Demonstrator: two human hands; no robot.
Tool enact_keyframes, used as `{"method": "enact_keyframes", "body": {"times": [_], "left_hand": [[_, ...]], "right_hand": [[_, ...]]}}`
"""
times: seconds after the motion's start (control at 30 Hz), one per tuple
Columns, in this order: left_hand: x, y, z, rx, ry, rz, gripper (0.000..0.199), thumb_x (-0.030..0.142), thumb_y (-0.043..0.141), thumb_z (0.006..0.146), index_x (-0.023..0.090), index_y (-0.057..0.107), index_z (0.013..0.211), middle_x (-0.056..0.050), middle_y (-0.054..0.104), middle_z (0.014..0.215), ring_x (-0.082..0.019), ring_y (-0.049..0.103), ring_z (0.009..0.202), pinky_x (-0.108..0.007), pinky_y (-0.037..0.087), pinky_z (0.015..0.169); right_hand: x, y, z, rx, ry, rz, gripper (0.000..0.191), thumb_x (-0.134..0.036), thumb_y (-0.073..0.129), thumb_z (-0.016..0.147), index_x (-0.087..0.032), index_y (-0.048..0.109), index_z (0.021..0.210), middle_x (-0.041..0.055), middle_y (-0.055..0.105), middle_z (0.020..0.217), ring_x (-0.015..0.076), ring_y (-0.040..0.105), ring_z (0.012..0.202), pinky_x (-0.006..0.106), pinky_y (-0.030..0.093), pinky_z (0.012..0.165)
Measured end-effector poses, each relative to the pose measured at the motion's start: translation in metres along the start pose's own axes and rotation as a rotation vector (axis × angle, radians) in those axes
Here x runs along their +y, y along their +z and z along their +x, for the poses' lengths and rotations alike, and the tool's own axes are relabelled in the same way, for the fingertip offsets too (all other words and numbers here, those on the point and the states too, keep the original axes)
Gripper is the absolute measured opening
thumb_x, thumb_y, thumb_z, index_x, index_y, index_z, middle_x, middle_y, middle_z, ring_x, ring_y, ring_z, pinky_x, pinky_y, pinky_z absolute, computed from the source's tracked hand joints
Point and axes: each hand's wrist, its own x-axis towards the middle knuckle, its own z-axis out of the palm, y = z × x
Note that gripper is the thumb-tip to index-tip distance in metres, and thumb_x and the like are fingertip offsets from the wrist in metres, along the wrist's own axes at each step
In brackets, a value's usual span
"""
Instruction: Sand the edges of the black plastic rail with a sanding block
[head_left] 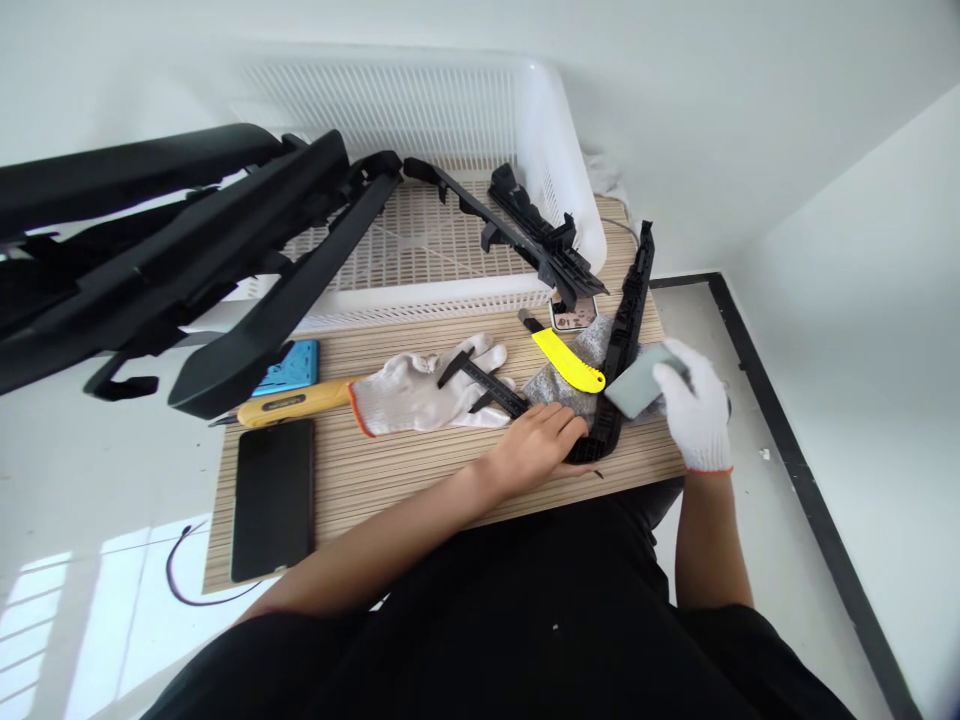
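My left hand [541, 445], bare, is closed on the near end of a long black plastic trim piece [624, 335], which stretches away from me over a grey cloth [551, 388]. A white knitted glove with an orange cuff covers my right hand [696, 405]. Between its thumb and fingers is a flat grey-green rectangular pad [643, 382], its left edge close beside the trim piece; whether they touch I cannot tell. Left of the trim piece are a yellow utility knife [568, 360] and a black caliper [491, 383]. The caliper lies partly on a spare white glove [420, 397].
A white plastic basket [420, 298] at the back holds more black trim pieces [517, 225]. Others [187, 230] jut out over the left side. A yellow-handled tool [300, 402], blue box [292, 366], dark phone [274, 500] and another phone [574, 316] lie on the wooden table [420, 480].
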Motion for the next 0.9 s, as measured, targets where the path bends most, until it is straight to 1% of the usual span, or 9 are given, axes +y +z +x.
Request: {"method": "enact_keyframes", "body": {"times": [0.03, 0.17, 0.27, 0.4, 0.5, 0.6, 0.67, 0.73, 0.9], "left_hand": [[0.000, 0.000, 0.000, -0.003, 0.001, -0.007, 0.040, 0.057, 0.053, 0.099, 0.017, 0.061, 0.096, -0.007, 0.065, 0.088, -0.023, 0.062, 0.083, -0.035, 0.046, 0.074], [-0.001, 0.001, 0.000, 0.020, 0.015, -0.028, 0.041, 0.058, 0.055, 0.098, 0.017, 0.060, 0.095, -0.007, 0.064, 0.088, -0.023, 0.062, 0.083, -0.036, 0.045, 0.073], [0.000, 0.002, -0.001, 0.031, 0.021, -0.010, 0.039, 0.055, 0.054, 0.099, 0.017, 0.059, 0.095, -0.006, 0.063, 0.087, -0.022, 0.061, 0.082, -0.035, 0.045, 0.072], [0.001, 0.002, 0.000, 0.043, 0.022, 0.020, 0.038, 0.055, 0.056, 0.098, 0.017, 0.058, 0.094, -0.006, 0.063, 0.086, -0.022, 0.060, 0.080, -0.034, 0.045, 0.072], [0.002, 0.004, 0.000, 0.069, 0.031, 0.047, 0.039, 0.055, 0.057, 0.098, 0.017, 0.058, 0.092, -0.005, 0.063, 0.085, -0.021, 0.060, 0.079, -0.034, 0.045, 0.071], [0.005, 0.006, -0.001, 0.083, 0.039, 0.066, 0.040, 0.056, 0.056, 0.098, 0.017, 0.059, 0.090, -0.005, 0.063, 0.083, -0.021, 0.060, 0.078, -0.033, 0.044, 0.070], [0.007, 0.005, -0.001, 0.070, 0.031, 0.071, 0.041, 0.057, 0.054, 0.098, 0.017, 0.059, 0.090, -0.005, 0.063, 0.082, -0.021, 0.060, 0.077, -0.033, 0.044, 0.070], [0.006, -0.002, 0.001, 0.062, 0.015, 0.042, 0.048, 0.063, 0.048, 0.099, 0.017, 0.060, 0.089, -0.006, 0.064, 0.081, -0.021, 0.061, 0.077, -0.034, 0.045, 0.072], [-0.021, -0.037, 0.031, 0.084, -0.225, 0.024, 0.057, 0.057, 0.028, 0.104, 0.015, 0.064, 0.118, -0.012, 0.069, 0.097, -0.027, 0.064, 0.091, -0.040, 0.046, 0.082]], "right_hand": [[0.001, 0.000, -0.001, 0.057, -0.004, -0.004, 0.049, -0.044, 0.063, 0.087, -0.028, 0.066, 0.134, 0.0065, 0.067, 0.132, 0.0274, 0.067, 0.109, 0.044, 0.059, 0.089], [0.003, -0.003, -0.002, -0.114, -0.012, 0.008, 0.053, -0.046, 0.068, 0.085, -0.031, 0.064, 0.136, 0.0065, 0.067, 0.132, 0.0229, 0.070, 0.093, 0.040, 0.062, 0.081], [0.003, -0.006, 0.000, 0.104, -0.005, 0.064, 0.057, -0.047, 0.066, 0.086, -0.029, 0.062, 0.139, 0.0082, 0.065, 0.133, 0.0242, 0.070, 0.096, 0.042, 0.062, 0.082], [0.003, 0.000, -0.004, 0.009, -0.041, 0.010, 0.052, -0.044, 0.067, 0.085, -0.026, 0.066, 0.134, 0.0083, 0.070, 0.124, 0.0272, 0.068, 0.106, 0.048, 0.057, 0.096], [0.007, 0.011, -0.013, 0.151, -0.078, 0.003, 0.048, -0.040, 0.064, 0.087, -0.023, 0.065, 0.133, 0.0087, 0.069, 0.126, 0.0266, 0.065, 0.114, 0.047, 0.051, 0.105], [0.016, 0.018, -0.018, 0.151, -0.090, -0.019, 0.045, -0.039, 0.065, 0.087, -0.022, 0.067, 0.129, 0.0100, 0.068, 0.127, 0.0272, 0.064, 0.116, 0.047, 0.049, 0.106], [0.022, 0.019, -0.019, 0.294, -0.082, -0.056, 0.048, -0.039, 0.063, 0.088, -0.020, 0.065, 0.131, 0.0118, 0.066, 0.130, 0.0284, 0.062, 0.119, 0.049, 0.046, 0.109], [0.025, 0.019, -0.018, 0.376, -0.068, -0.046, 0.047, -0.039, 0.060, 0.089, -0.020, 0.064, 0.132, 0.0121, 0.065, 0.131, 0.0282, 0.061, 0.121, 0.049, 0.045, 0.109], [0.027, 0.020, -0.018, 0.264, -0.019, -0.030, 0.043, -0.040, 0.061, 0.088, -0.022, 0.068, 0.127, 0.0100, 0.068, 0.125, 0.0258, 0.063, 0.114, 0.045, 0.047, 0.105]]}}
